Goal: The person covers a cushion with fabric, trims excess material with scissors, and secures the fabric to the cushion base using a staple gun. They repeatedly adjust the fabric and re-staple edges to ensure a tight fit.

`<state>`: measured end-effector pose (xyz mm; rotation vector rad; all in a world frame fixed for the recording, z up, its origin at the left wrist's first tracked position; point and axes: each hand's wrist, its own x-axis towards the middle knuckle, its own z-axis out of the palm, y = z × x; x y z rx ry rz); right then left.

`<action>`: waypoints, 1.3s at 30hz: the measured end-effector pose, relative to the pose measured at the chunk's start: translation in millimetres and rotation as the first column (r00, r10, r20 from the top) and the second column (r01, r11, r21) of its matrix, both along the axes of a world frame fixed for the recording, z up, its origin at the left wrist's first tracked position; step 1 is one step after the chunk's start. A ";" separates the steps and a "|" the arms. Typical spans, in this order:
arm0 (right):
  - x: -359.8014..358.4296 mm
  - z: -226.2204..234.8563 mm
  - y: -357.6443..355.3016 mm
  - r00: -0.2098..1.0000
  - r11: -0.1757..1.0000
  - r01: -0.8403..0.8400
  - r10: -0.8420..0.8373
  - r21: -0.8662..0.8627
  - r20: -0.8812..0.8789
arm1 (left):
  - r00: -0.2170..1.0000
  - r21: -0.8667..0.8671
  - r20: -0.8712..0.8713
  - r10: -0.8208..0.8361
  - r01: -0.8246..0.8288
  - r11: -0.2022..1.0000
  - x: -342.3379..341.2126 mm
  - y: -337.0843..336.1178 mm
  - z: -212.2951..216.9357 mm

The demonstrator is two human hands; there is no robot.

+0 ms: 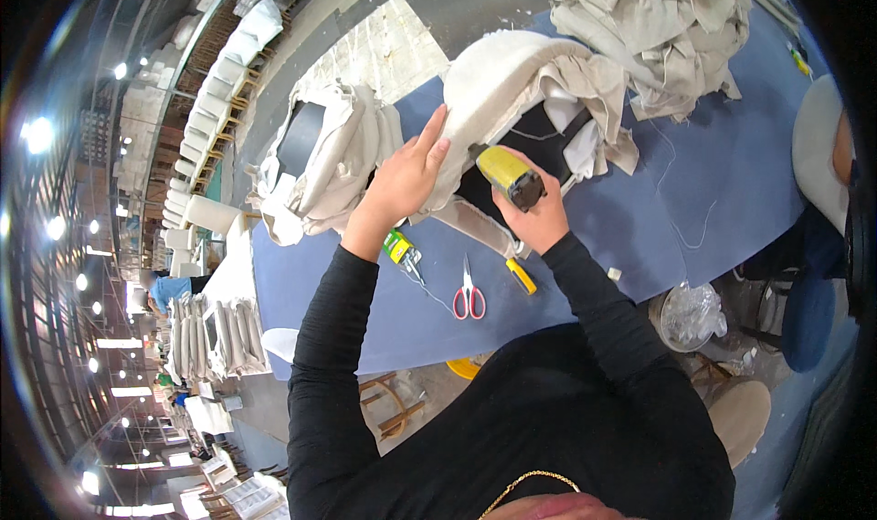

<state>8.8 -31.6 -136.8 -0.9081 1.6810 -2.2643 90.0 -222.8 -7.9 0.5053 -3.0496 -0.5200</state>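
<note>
The big blue-covered worktable fills the scene, and everything hangs off it. At its far end sits a heap of loose beige fabric, crumpled and trailing threads. Nearer the middle of the table lies the piece in hand: a curved upholstered chair part wrapped in cream cloth, its dark underside turned up toward the person, cloth edges bunched around it. To the left of that, still on the table, a second fabric-draped chair frame with a dark panel lies on its side.

The person leans over the near edge in black sleeves. The left hand is spread flat, fingers straight and together, pressing the cream cloth down against the chair part; it grips nothing. The right hand is wrapped tight around a yellow and black staple gun, nose held against the dark underside just beside the left hand.

On the table's near strip, below the hands: red-handled scissors lying shut, a small yellow-handled tool to their right, and a green and yellow object just under the left wrist; what it is, I cannot tell.
</note>
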 end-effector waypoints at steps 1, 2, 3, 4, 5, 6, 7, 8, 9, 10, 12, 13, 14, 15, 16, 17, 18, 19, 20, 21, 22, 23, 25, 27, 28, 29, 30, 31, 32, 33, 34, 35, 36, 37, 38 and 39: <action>-1.4 1.4 0.6 1.000 1.000 -0.018 0.017 0.013 0.012 | 1.000 -0.063 0.023 -0.005 0.006 0.998 0.0 5.3 0.9; -2.7 1.4 -0.8 1.000 1.000 -0.009 0.009 0.019 -0.009 | 0.999 -0.125 0.046 -0.011 0.016 0.992 -0.2 9.6 1.0; -3.2 4.6 -1.2 0.999 1.000 -0.003 0.003 0.024 -0.035 | 0.998 -0.186 0.064 -0.013 0.025 0.982 0.6 12.7 0.5; -2.0 7.7 0.3 1.000 0.999 -0.012 0.013 0.039 -0.023 | 0.998 -0.207 0.052 -0.018 0.029 0.978 1.4 14.0 -0.8; -0.6 11.2 2.6 1.000 0.998 -0.020 0.021 0.054 -0.012 | 0.999 -0.227 0.039 -0.024 0.033 0.973 1.9 14.6 -2.7; -0.4 16.6 3.8 1.000 0.998 -0.027 0.027 0.063 -0.003 | 0.999 -0.254 0.023 -0.033 0.037 0.967 1.8 13.5 -3.1; 1.1 19.6 6.4 0.999 0.997 -0.035 0.035 0.076 0.008 | 0.999 -0.275 0.000 -0.051 0.049 0.960 3.0 12.0 -5.8; 3.9 21.9 9.6 0.999 0.995 -0.044 0.042 0.089 0.019 | 0.997 -0.297 -0.023 -0.071 0.061 0.953 4.7 10.2 -9.8; 5.0 23.2 11.9 0.999 0.994 -0.048 0.045 0.102 0.027 | 0.994 -0.319 -0.050 -0.095 0.074 0.945 3.1 10.6 -10.5; 6.6 23.1 12.5 0.998 0.994 -0.056 0.052 0.092 0.038 | 0.996 -0.298 -0.037 -0.077 0.063 0.953 1.6 11.7 -10.5; 7.4 23.8 12.2 0.997 0.996 -0.063 0.060 0.064 0.055 | 0.999 -0.263 -0.014 -0.052 0.046 0.964 -3.9 15.6 -5.2; 8.4 19.5 11.3 0.998 0.998 -0.050 0.049 0.044 0.037 | 0.999 -0.256 -0.003 -0.041 0.039 0.966 -4.5 17.0 -4.2; 11.5 11.3 9.5 0.999 0.999 -0.038 0.037 0.025 0.018 | 0.999 -0.249 0.006 -0.031 0.032 0.968 -1.1 18.9 -5.3; 11.9 10.2 7.5 1.000 1.000 -0.024 0.024 -0.004 -0.005 | 1.000 -0.251 0.012 -0.022 0.025 0.968 0.2 19.3 -3.1; 13.7 17.1 9.6 1.000 0.999 -0.025 0.025 0.026 0.003 | 1.000 -0.250 0.008 -0.016 0.018 0.968 1.9 20.7 -1.9; 14.3 19.0 9.0 1.000 0.999 -0.020 0.020 0.025 -0.007 | 0.999 -0.276 -0.013 -0.043 0.038 0.960 2.5 19.9 -3.6; 14.4 18.5 8.3 1.000 1.000 -0.017 0.017 0.026 -0.017 | 0.997 -0.301 -0.034 -0.068 0.055 0.952 2.9 19.0 -7.4; 14.3 18.0 7.2 1.000 1.000 -0.016 0.017 0.027 -0.026 | 0.994 -0.326 -0.054 -0.091 0.069 0.943 2.7 18.2 -9.4; 13.7 18.2 6.2 1.000 0.999 -0.019 0.020 0.038 -0.024 | 0.994 -0.329 -0.058 -0.089 0.065 0.942 2.0 17.0 -9.6; 14.0 19.2 6.6 0.999 0.998 -0.040 0.041 0.054 -0.009 | 0.995 -0.322 -0.047 -0.085 0.065 0.945 2.2 16.6 -9.1; 14.4 20.4 7.2 0.998 0.996 -0.063 0.063 0.070 0.006 | 0.996 -0.314 -0.035 -0.080 0.064 0.947 2.5 16.1 -7.9; 15.5 21.0 7.8 0.996 0.993 -0.087 0.085 0.085 0.022 | 0.997 -0.307 -0.023 -0.073 0.063 0.950 3.4 15.7 -7.6; 16.7 17.9 6.5 0.997 0.996 -0.072 0.073 0.053 -0.015 | 0.997 -0.295 -0.034 -0.070 0.057 0.954 2.1 19.3 -5.7; 17.6 15.4 5.6 0.997 0.996 -0.072 0.073 0.046 -0.023 | 1.000 -0.267 0.008 -0.030 0.031 0.963 2.3 25.6 -1.1; 16.0 15.0 5.9 0.996 0.994 -0.090 0.091 0.058 -0.004 | 0.999 -0.258 0.012 -0.043 0.045 0.965 1.9 22.9 -2.8; 11.7 15.5 6.0 0.996 0.994 -0.089 0.090 0.057 -0.011 | 0.991 -0.245 -0.041 -0.124 0.110 0.963 0.0 18.5 -2.2; 10.4 15.9 6.5 0.996 0.994 -0.090 0.091 0.055 -0.013 | 0.975 -0.236 -0.090 -0.202 0.176 0.956 0.4 12.6 -0.9; 13.7 16.5 5.9 0.994 0.993 -0.107 0.108 0.051 -0.008 | 0.969 -0.132 -0.112 -0.222 0.207 0.969 5.0 -3.1 -2.6; 16.1 16.1 5.5 0.994 0.993 -0.113 0.113 0.027 0.006 | 0.962 -0.027 -0.133 -0.240 0.238 0.971 8.9 -18.3 -3.8; 22.3 17.2 3.3 0.991 0.991 -0.132 0.132 -0.001 0.022 | 0.971 0.173 -0.128 -0.203 0.223 0.959 12.4 -54.4 -12.4; 26.5 15.9 2.0 0.989 0.989 -0.145 0.145 -0.019 0.039 | 0.977 0.376 -0.126 -0.170 0.206 0.904 14.2 -75.8 -19.0; 24.5 15.1 4.0 0.988 0.989 -0.151 0.151 -0.003 0.042 | 0.999 0.472 0.029 -0.015 0.000 0.881 8.1 -73.6 -17.6; 20.7 18.0 6.8 0.986 0.987 -0.161 0.160 0.010 0.046 | 0.972 0.530 0.200 0.125 -0.215 0.820 1.9 -62.1 -6.9; 17.0 20.6 9.7 0.985 0.986 -0.166 0.165 0.021 0.050 | 0.896 0.545 0.375 0.237 -0.420 0.725 -1.4 -51.7 -1.1; 15.8 22.4 12.8 0.978 0.981 -0.190 0.184 0.051 0.093 | 0.911 0.485 0.337 0.239 -0.385 0.785 0.5 -44.7 -4.0; 17.2 24.7 15.6 0.968 0.973 -0.217 0.205 0.075 0.142 | 0.951 0.432 0.229 0.206 -0.289 0.854 6.3 -38.7 -5.6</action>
